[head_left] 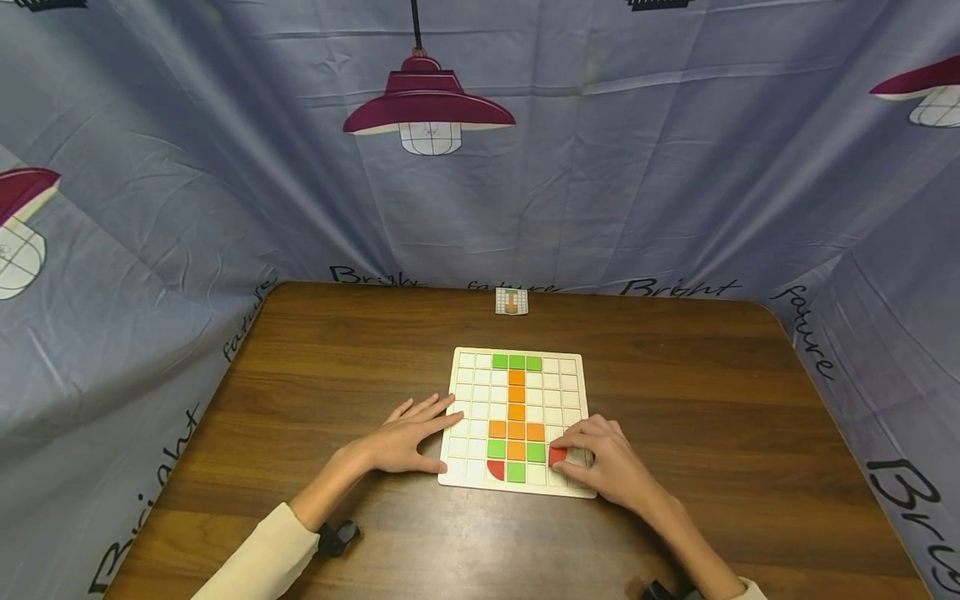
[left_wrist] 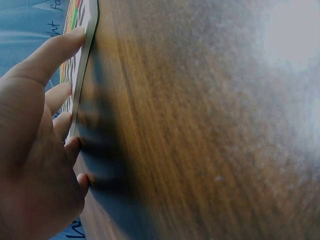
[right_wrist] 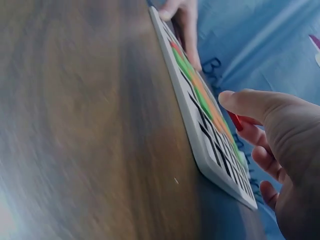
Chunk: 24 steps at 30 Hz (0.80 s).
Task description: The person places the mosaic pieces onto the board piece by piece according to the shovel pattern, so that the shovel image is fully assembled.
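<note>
A square white grid board [head_left: 555, 400] lies on the table, set with green tiles [head_left: 517, 362] along the top and a column of orange tiles [head_left: 517, 412] down the middle. Near its bottom edge sit more green tiles and a red tile with one rounded corner [head_left: 496, 470]. Between thumb and fingers, my right hand [head_left: 611, 462] pinches a red tile [head_left: 557, 456] over the board's lower right; the right wrist view shows this red tile [right_wrist: 235, 121] tilted. With fingers spread and straight, my left hand [head_left: 405, 442] touches the board's left edge.
A small printed card [head_left: 512, 302] with a similar coloured pattern is at the back edge of the brown wooden table [head_left: 337, 350]. Behind and beside the table hangs a blue-grey curtain [head_left: 600, 167] printed with lamps and lettering.
</note>
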Each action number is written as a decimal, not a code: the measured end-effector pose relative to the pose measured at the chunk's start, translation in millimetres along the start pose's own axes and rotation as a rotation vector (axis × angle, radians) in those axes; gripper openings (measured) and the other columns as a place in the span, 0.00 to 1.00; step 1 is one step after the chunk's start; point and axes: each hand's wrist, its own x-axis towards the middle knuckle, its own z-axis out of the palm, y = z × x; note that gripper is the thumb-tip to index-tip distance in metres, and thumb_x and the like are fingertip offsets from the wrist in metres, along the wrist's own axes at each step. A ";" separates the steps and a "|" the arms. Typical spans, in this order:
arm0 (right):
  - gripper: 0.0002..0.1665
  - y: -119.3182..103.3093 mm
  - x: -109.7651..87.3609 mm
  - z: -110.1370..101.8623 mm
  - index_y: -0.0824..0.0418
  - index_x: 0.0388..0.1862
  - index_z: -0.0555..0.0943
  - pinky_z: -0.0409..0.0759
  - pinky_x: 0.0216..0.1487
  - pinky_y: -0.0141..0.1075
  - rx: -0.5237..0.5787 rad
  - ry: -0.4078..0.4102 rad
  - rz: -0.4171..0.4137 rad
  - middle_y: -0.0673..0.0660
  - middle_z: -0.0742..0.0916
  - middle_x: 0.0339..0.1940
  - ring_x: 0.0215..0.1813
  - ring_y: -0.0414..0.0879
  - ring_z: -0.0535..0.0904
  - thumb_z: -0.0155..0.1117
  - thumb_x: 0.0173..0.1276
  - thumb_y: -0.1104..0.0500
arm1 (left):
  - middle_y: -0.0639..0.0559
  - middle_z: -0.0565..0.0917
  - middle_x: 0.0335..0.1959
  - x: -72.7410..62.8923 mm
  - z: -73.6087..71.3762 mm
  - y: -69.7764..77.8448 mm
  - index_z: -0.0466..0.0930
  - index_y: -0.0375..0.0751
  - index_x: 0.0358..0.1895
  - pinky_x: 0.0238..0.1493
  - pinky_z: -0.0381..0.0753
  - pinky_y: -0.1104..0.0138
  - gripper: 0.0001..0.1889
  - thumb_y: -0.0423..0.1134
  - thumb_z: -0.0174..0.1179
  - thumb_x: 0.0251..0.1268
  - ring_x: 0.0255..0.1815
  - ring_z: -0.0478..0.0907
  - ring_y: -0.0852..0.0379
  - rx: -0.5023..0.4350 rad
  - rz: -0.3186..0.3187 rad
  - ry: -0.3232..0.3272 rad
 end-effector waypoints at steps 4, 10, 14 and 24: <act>0.12 -6.5 1.0 8.0 0.51 0.36 0.90 0.64 0.47 0.41 -0.002 -0.007 -0.046 0.38 0.85 0.37 0.44 0.37 0.73 0.82 0.51 0.56 | 0.51 0.47 0.82 0.1 0.0 0.2 0.56 0.53 0.80 0.74 0.36 0.41 0.44 0.60 0.63 0.63 0.81 0.38 0.47 0.002 0.000 0.001; 0.12 -12.4 1.7 17.1 0.52 0.36 0.90 0.64 0.45 0.40 -0.040 -0.032 -0.125 0.39 0.85 0.37 0.43 0.37 0.73 0.82 0.52 0.55 | 0.52 0.46 0.82 0.5 0.2 0.0 0.56 0.53 0.80 0.74 0.36 0.42 0.44 0.60 0.63 0.63 0.81 0.38 0.48 0.004 -0.004 0.002; 0.12 -13.1 0.5 20.6 0.52 0.37 0.91 0.63 0.43 0.38 -0.078 -0.043 -0.149 0.38 0.85 0.38 0.42 0.37 0.73 0.81 0.52 0.55 | 0.52 0.46 0.82 0.6 0.6 -0.2 0.56 0.53 0.80 0.74 0.36 0.42 0.44 0.61 0.63 0.63 0.81 0.38 0.48 0.008 -0.002 -0.002; 0.12 -15.5 1.1 22.9 0.51 0.38 0.92 0.66 0.45 0.42 -0.064 -0.048 -0.138 0.37 0.84 0.37 0.42 0.37 0.73 0.82 0.52 0.57 | 0.51 0.47 0.82 0.0 -0.2 0.0 0.57 0.52 0.80 0.73 0.36 0.40 0.44 0.60 0.63 0.63 0.81 0.39 0.47 0.004 0.008 0.008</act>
